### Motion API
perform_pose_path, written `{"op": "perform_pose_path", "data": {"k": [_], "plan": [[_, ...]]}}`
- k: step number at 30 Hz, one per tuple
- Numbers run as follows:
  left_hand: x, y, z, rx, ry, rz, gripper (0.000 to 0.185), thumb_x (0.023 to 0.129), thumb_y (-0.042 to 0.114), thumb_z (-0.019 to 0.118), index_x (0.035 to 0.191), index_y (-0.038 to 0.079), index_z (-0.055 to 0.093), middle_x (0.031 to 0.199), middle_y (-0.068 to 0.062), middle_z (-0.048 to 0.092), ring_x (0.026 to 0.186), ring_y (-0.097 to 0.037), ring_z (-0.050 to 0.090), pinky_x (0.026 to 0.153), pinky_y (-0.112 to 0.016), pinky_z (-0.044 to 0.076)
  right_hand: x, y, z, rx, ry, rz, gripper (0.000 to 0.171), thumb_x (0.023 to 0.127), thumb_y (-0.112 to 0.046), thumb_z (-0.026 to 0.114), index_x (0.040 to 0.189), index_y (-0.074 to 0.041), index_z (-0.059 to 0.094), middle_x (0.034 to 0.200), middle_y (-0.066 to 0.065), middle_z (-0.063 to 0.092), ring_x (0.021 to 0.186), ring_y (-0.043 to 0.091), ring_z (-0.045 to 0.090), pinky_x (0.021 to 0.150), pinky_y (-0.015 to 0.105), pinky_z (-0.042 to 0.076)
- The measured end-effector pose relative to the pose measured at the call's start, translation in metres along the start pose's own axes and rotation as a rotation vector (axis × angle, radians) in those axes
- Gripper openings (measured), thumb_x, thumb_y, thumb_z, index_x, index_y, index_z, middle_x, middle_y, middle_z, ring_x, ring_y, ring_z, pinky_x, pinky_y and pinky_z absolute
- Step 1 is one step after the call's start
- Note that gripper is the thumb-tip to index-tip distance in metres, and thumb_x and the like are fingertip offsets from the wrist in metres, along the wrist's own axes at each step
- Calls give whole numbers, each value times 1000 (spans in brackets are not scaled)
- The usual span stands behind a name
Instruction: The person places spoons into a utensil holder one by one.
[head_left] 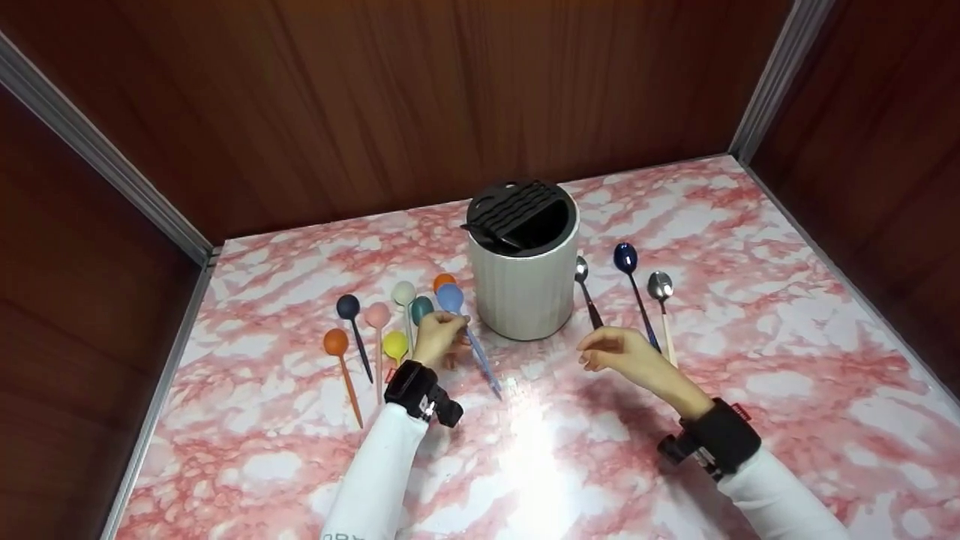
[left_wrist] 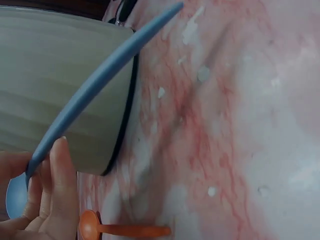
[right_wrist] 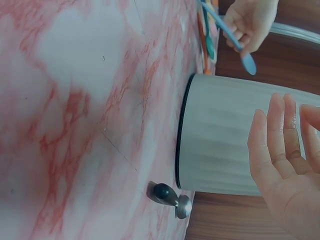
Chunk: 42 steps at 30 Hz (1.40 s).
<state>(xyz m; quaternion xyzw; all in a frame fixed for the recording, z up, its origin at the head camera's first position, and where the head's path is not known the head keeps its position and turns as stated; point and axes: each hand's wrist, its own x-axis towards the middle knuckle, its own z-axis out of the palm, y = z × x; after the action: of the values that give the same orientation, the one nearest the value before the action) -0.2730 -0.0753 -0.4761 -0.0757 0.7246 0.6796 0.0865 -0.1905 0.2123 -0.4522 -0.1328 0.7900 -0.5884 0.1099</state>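
Left grip (head_left: 442, 340) has the light-blue spoon (head_left: 451, 298) pinched by the handle just below the bowl; right grip (head_left: 621, 355) holds nothing, fingers loosely spread. Spoon is off the bench (head_left: 262, 469), left of the pale canister (head_left: 525, 298), tilted: bowl up and toward the far edge, handle tip lower, toward the near edge. Pinching that close to the bowl leaves a long tail, so I'd avoid wrist twist. Any sideways move should clear the canister wall and the teal spoon (head_left: 421, 309) first.
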Motion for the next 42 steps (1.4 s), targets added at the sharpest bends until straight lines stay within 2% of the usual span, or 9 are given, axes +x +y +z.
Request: {"op": "perform_pose_path", "data": {"k": [8,15,19,23,27,30,37,42], "plan": [[-14,2,6,-103,-34,-18,5,84,2,55,82,-2,53,62,-4,54,49,-11,56,55,-28,58,0,1,2,13,-8,-1,25,87,-3,55,105,15,56,95,28,62,76,5,62,73,22,55],[-25,3,11,-119,-64,43,8,83,3,57,84,-4,53,62,-1,56,52,-10,58,58,-32,58,1,1,4,6,-11,-6,24,87,-2,54,104,15,56,92,22,64,75,4,62,72,22,55],[-32,4,17,-130,-76,74,9,82,3,60,84,-4,54,63,1,59,53,-9,59,62,-36,58,2,2,6,9,-18,0,24,87,-1,54,104,16,56,92,26,64,74,5,63,73,25,56],[-40,6,24,-183,-128,71,9,84,3,59,87,-3,52,64,2,58,56,-10,59,60,-30,57,2,2,8,6,-25,18,25,88,-4,54,105,14,56,95,29,63,75,5,63,74,26,57],[-48,6,29,-234,-182,58,11,85,2,58,88,-3,49,65,1,56,57,-10,58,55,-24,56,2,2,10,-1,-45,20,25,89,-7,55,105,13,57,96,29,62,76,6,64,76,34,57],[-53,6,32,-252,-201,58,11,85,2,58,88,-2,48,65,1,56,58,-9,59,56,-24,56,3,1,12,1,-69,11,26,89,-7,54,105,14,57,96,30,62,76,6,64,76,38,57],[-61,7,39,-279,-189,78,10,84,0,58,85,0,48,67,1,58,60,-10,60,58,-25,57,3,0,18,15,-125,7,29,87,-7,57,104,16,56,104,37,58,77,3,63,73,20,55],[-65,6,42,-294,-168,106,10,83,-1,60,83,2,49,68,1,57,59,-11,61,60,-29,58,4,0,22,-47,-166,3,28,86,-7,57,105,13,59,102,33,60,80,7,63,74,21,55]]}}
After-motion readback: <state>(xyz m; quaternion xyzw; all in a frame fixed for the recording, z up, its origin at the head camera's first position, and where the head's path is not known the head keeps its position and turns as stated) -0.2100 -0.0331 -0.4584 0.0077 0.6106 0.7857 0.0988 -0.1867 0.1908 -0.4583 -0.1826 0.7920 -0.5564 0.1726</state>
